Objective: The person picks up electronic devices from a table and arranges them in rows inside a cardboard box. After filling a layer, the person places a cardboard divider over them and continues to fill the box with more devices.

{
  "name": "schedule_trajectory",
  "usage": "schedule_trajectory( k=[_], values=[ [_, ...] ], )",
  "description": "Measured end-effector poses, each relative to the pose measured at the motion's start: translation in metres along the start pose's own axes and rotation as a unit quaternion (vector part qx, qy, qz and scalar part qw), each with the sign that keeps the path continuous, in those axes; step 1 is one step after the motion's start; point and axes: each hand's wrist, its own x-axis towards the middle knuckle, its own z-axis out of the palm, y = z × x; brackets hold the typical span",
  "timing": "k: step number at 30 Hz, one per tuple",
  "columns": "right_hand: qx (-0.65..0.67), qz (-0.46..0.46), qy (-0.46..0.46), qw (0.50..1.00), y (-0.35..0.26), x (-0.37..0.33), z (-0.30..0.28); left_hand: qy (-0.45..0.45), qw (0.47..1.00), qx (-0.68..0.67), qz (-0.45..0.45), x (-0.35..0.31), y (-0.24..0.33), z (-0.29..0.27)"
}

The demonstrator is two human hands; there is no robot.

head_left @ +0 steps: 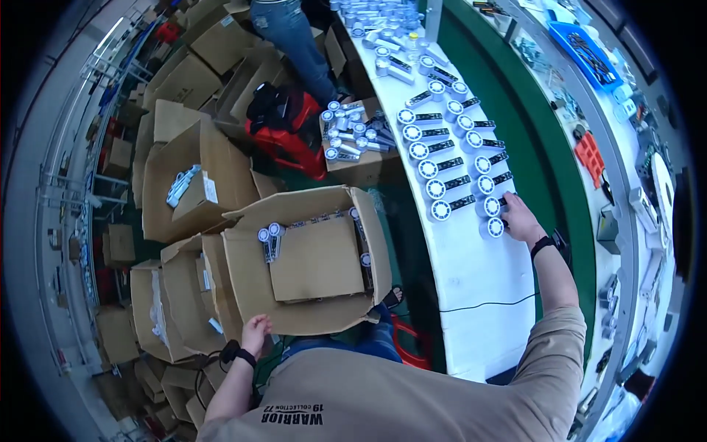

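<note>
My right hand (521, 219) reaches over the white table, its fingers closed at the handle end of a handheld device with a round white slotted head (495, 227), at the near end of a row. My palm hides most of that handle. Two rows of like devices, such as one with a dark handle (440, 211), lie on the table. My left hand (255, 333) is beside the near left edge of a large open cardboard box (335, 322), fingers loosely apart and nothing visible in them. In the box, two devices (270, 239) lie on a cardboard sheet (317, 258), with more along its edges.
More open boxes (184, 280) stand to the left. Beyond my box, another carton is heaped with devices (353, 131) beside a red and black object (289, 129). A person in jeans (294, 44) stands farther off. A thin black cable (486, 303) crosses the white table (482, 339).
</note>
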Motion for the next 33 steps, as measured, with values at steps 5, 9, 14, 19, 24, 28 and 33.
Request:
schedule_trajectory(
  k=[5,9,14,19,24,28,33],
  values=[
    [-0.001,-0.023,-0.026,0.999,-0.001,-0.001,-0.003,0.007,0.998,0.056,-0.012,0.003,-0.007,-0.005],
    [0.015,0.020,-0.019,1.000,-0.016,-0.016,-0.005,0.007,0.999,0.031,-0.002,0.006,-0.020,-0.013],
    [0.062,0.107,0.067,0.990,-0.065,-0.063,-0.019,-0.010,0.999,-0.015,-0.026,0.036,-0.043,-0.038],
    [0.333,0.218,0.170,0.902,-0.223,-0.059,-0.101,-0.046,0.998,-0.003,-0.033,0.047,-0.024,-0.065],
    [0.490,0.075,0.125,0.860,-0.417,0.045,-0.082,-0.085,0.994,-0.063,-0.029,0.058,-0.033,-0.107],
    [0.526,0.193,-0.077,0.825,-0.561,0.185,-0.010,-0.079,0.985,-0.143,-0.049,0.051,-0.040,-0.147],
    [0.356,0.300,0.024,0.885,-0.654,0.310,0.140,-0.061,0.975,-0.184,-0.107,0.047,-0.063,-0.189]
  ],
)
